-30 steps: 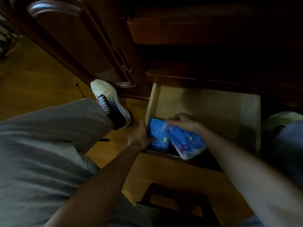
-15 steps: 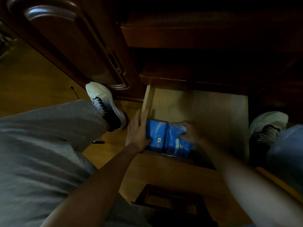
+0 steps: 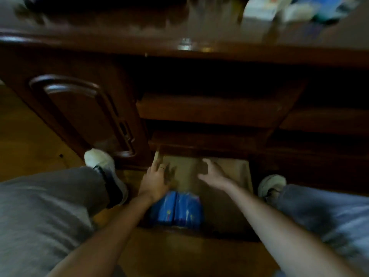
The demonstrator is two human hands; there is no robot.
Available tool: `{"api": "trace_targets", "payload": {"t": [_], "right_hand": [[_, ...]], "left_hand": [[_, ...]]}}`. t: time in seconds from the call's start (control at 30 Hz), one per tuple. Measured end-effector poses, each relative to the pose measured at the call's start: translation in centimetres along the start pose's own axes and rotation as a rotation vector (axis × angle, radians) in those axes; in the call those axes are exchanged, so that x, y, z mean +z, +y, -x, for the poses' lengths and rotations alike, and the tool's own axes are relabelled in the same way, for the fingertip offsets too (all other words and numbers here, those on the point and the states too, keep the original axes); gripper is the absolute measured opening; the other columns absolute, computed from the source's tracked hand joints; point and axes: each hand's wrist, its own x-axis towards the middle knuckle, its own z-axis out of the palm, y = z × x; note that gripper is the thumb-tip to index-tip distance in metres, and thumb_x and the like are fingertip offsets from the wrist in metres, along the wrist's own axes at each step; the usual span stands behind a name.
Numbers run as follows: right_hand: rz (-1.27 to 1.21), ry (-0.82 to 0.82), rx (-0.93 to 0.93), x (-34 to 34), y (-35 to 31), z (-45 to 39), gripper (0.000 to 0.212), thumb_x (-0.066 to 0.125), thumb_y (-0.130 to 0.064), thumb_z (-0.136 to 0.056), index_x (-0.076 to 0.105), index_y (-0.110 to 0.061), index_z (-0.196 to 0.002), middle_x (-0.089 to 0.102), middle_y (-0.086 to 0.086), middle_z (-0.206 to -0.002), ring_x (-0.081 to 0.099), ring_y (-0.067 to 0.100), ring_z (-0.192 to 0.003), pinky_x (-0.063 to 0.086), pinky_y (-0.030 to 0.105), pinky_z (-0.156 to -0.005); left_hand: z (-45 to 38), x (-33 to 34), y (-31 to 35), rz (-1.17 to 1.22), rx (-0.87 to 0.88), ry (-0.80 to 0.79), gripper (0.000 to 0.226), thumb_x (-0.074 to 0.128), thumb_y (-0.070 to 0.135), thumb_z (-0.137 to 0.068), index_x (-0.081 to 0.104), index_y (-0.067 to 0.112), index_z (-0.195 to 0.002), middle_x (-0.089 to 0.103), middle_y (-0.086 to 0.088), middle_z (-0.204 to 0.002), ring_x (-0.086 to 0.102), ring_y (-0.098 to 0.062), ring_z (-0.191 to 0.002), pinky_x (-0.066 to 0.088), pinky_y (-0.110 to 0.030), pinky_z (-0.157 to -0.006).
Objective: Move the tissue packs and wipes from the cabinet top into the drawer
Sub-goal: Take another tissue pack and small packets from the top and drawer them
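While in drawer, two packs

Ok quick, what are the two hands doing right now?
Left hand: open, empty, over the drawer edge.
Right hand: open, fingers spread, holding nothing.

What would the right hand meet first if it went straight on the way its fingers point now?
Probably the dark front edge of the cabinet above the open drawer. The right hand, empty and spread, points toward the drawer's back; blur leaves depth unclear.
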Motion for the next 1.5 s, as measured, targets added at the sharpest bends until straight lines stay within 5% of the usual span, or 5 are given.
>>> {"api": "trace_targets", "payload": {"t": [0.33, 0.6, 0.83, 1.1, 1.5], "right_hand": [[0.331, 0.947, -0.711, -23.1, -18.5, 11.1, 0.015, 0.052, -0.036, -0.093, 0.062, -0.043, -0.102, 0.065, -0.022, -0.094, 0.060, -0.002, -0.090, 0.050, 0.022, -0.070], [0.658, 0.745, -0.254, -31.6, -20.4, 6.1, 0.036, 0.053, -0.053, -0.096, 0.064, -0.033, -0.123, 0.068, -0.006, -0.119, 0.062, 0.018, -0.107, 0.057, 0.038, -0.081], [0.509, 1.148, -0.307, -40.3, -19.5, 1.3, 0.027, 0.054, -0.039, -0.092, 0.067, -0.033, -0.115, 0.070, -0.006, -0.110, 0.062, 0.020, -0.107, 0.050, 0.035, -0.072], [0.282, 1.156, 0.133, -52.1, -14.7, -7.8, 0.109, 0.073, -0.063, -0.077, 0.012, -0.024, -0.159, 0.003, 0.011, -0.168, 0.008, 0.035, -0.153, 0.025, 0.058, -0.116], [-0.033, 1.107, -0.011, -53.2, -14.2, -9.7, 0.090, 0.089, -0.055, -0.057, 0.043, -0.015, -0.124, 0.049, 0.008, -0.130, 0.052, 0.030, -0.122, 0.047, 0.046, -0.101]], "left_hand": [[0.2, -26.6, 15.6, -0.015, 0.664, 0.855, 0.022, 0.055, 0.023, -0.089, 0.069, 0.025, -0.106, 0.070, 0.012, -0.099, 0.065, -0.008, -0.085, 0.050, -0.023, -0.063], [-9.8, -31.0, 21.5, -0.024, 0.573, 0.635, 0.025, 0.058, 0.035, -0.091, 0.065, 0.032, -0.115, 0.061, 0.009, -0.115, 0.056, -0.012, -0.107, 0.053, -0.035, -0.080], [-19.1, -29.4, 30.3, 0.003, 0.667, 0.521, 0.061, 0.058, 0.056, -0.088, 0.047, 0.028, -0.141, 0.049, -0.001, -0.140, 0.044, -0.022, -0.129, 0.043, -0.041, -0.102], [-27.0, -26.4, 35.4, -0.214, 0.618, 0.355, 0.092, 0.031, 0.087, -0.079, 0.025, 0.034, -0.155, 0.016, -0.005, -0.165, 0.013, -0.026, -0.151, 0.016, -0.054, -0.120], [-26.6, -26.6, 35.9, -0.202, 0.590, 0.417, 0.079, 0.040, 0.088, -0.075, 0.049, 0.034, -0.133, 0.046, 0.003, -0.117, 0.047, -0.019, -0.114, 0.044, -0.035, -0.079]]}}
